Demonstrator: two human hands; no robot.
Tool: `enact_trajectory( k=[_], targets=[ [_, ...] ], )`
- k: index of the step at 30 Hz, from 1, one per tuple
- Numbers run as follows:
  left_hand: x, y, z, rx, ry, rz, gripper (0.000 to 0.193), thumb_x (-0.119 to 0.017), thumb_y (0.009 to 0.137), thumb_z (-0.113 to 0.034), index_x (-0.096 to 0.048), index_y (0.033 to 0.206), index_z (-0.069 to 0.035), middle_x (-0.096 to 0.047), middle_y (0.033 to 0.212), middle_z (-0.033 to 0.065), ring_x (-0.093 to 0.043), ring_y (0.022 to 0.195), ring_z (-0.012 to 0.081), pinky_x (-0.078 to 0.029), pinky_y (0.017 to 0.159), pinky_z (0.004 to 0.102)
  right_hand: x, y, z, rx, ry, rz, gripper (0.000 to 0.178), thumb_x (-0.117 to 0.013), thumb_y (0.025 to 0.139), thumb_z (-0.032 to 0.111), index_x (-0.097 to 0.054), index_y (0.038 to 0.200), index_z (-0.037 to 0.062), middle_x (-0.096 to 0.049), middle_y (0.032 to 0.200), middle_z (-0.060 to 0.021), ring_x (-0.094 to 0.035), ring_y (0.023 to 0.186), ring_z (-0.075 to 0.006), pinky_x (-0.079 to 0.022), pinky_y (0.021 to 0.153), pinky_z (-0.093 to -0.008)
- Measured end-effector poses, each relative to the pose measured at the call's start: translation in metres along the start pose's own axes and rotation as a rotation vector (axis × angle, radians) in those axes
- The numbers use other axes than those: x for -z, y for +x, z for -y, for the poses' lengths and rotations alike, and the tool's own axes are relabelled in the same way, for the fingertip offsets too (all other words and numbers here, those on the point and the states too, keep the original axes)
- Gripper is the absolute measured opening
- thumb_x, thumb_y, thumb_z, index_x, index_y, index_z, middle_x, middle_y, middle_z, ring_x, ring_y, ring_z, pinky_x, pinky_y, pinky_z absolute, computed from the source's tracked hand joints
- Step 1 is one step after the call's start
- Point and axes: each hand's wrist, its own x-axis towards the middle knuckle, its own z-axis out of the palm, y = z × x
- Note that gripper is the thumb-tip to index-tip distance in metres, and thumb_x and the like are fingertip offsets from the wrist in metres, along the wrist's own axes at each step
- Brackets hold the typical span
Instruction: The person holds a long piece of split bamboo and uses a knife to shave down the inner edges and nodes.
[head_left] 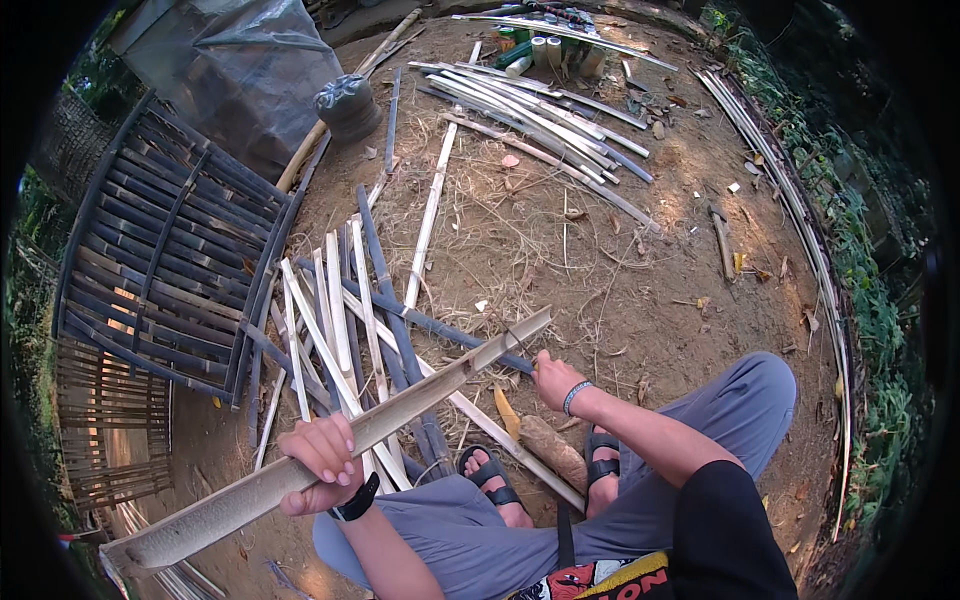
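My left hand point(322, 462) is wrapped around a long split bamboo piece point(410, 407), its hollow inner side facing up. The piece runs slantwise from the lower left to the middle of the head view, above other strips. My right hand point(556, 384) is closed beside the far end of the bamboo. A thin dark edge shows across the bamboo just ahead of those fingers, but most of what this hand holds is hidden. Below lie several loose bamboo strips point(335, 300), pale and dark, crossing one another near my sandalled feet.
A dark bamboo slatted frame point(170, 250) stands at the left. More pale strips point(540, 115) lie in a pile at the far side. A hammer-like tool point(722, 243) rests on the dirt at the right. A short log point(553, 450) lies between my feet. A tied dark bag point(348, 108) sits far left.
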Motion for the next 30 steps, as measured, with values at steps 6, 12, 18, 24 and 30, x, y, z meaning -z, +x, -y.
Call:
enact_trajectory(
  k=[6, 12, 18, 24, 30],
  targets=[
    [-0.003, -0.002, -0.006, 0.054, 0.002, 0.023, 0.027, -0.064, 0.061, -0.033, -0.056, 0.053, -0.008, -0.056, 0.047, 0.0034, -0.050, 0.042, 0.0141, -0.039, 0.056, 0.0263, 0.003, -0.005, 0.043, 0.081, 0.004, -0.045, 0.024, -0.047, 0.091, 0.016, -0.041, 0.100, -0.0052, -0.062, 0.080, -0.0301, -0.062, 0.078, -0.0452, -0.050, 0.070, -0.0525],
    [0.000, 0.003, -0.009, 0.146, -0.057, 0.263, 0.021, -0.069, 0.059, -0.026, -0.057, 0.052, -0.011, -0.062, 0.054, 0.0032, -0.056, 0.047, 0.0126, -0.042, 0.064, 0.0241, 0.019, -0.023, 0.055, 0.131, 0.022, 0.051, 0.026, -0.046, 0.091, 0.017, -0.042, 0.101, -0.0067, -0.062, 0.082, -0.0307, -0.062, 0.081, -0.0445, -0.051, 0.069, -0.0504],
    [0.002, 0.004, 0.002, 0.154, -0.253, 0.266, 0.040, -0.078, 0.065, -0.048, -0.062, 0.069, -0.012, -0.066, 0.061, 0.0012, -0.062, 0.066, 0.0161, -0.039, 0.080, 0.0313, 0.025, 0.000, 0.008, 0.045, -0.016, 0.041, 0.026, -0.046, 0.092, 0.020, -0.039, 0.097, -0.0050, -0.060, 0.075, -0.0312, -0.060, 0.075, -0.0476, -0.049, 0.067, -0.0530],
    [0.011, -0.004, 0.003, 0.062, -0.195, -0.018, 0.070, -0.059, 0.062, -0.078, -0.064, 0.081, -0.011, -0.063, 0.074, 0.0036, -0.058, 0.069, 0.0195, -0.040, 0.075, 0.0352, 0.035, -0.024, 0.048, 0.099, -0.017, -0.019, 0.027, -0.047, 0.092, 0.021, -0.036, 0.096, -0.0032, -0.060, 0.074, -0.0313, -0.059, 0.071, -0.0489, -0.048, 0.065, -0.0543],
    [0.006, -0.014, 0.008, -0.211, 0.116, -0.208, 0.072, -0.055, 0.066, -0.078, -0.052, 0.079, -0.007, -0.055, 0.063, 0.0027, -0.054, 0.059, 0.0153, -0.043, 0.064, 0.0304, 0.023, -0.041, 0.070, 0.132, 0.047, 0.034, 0.024, -0.045, 0.091, 0.017, -0.036, 0.096, -0.0050, -0.059, 0.072, -0.0316, -0.059, 0.071, -0.0486, -0.049, 0.063, -0.0536]
  ],
)
